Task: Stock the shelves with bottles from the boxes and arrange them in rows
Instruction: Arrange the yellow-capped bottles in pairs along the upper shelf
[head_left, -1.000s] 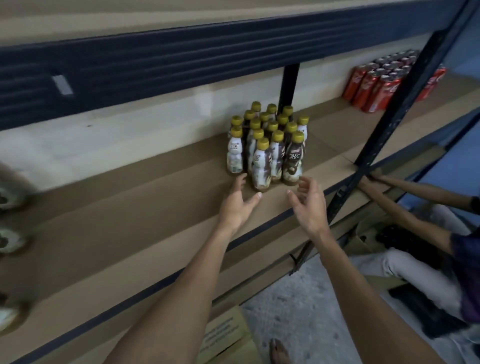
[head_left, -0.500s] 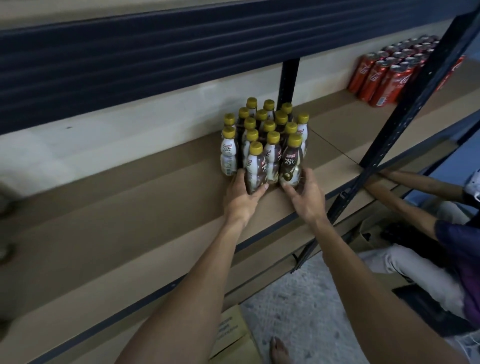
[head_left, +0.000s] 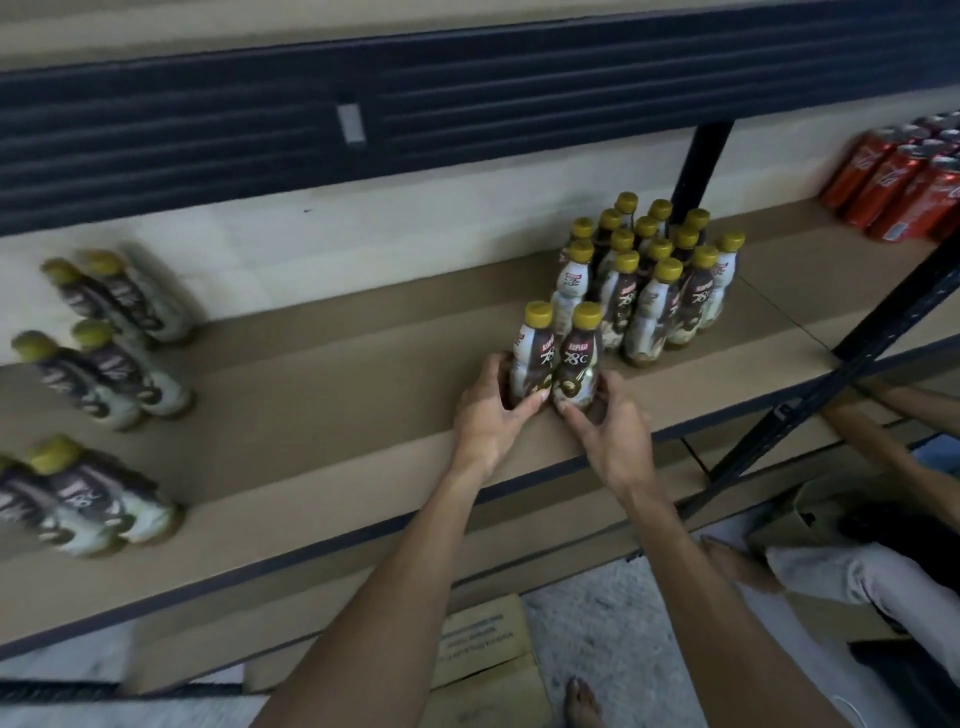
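Two coffee bottles with gold caps stand side by side on the brown shelf board (head_left: 322, 415), a little left of and in front of the main cluster. My left hand (head_left: 493, 410) grips the base of the left bottle (head_left: 531, 358). My right hand (head_left: 605, 421) grips the base of the right bottle (head_left: 575, 364). The cluster of several matching bottles (head_left: 649, 280) stands upright just behind and to the right. More of the same bottles (head_left: 104, 364) stand in pairs at the far left, blurred.
Red cola cans (head_left: 904, 182) fill the shelf's far right. A black upright post (head_left: 883, 332) crosses at the right. Another person's arms (head_left: 883, 436) and legs are low on the right. A cardboard box (head_left: 483, 644) lies on the floor below.
My hands reached the cluster's front, took hold of two front bottles and slid them left and forward, away from the cluster. The view swung left, bringing the left bottles into sight.
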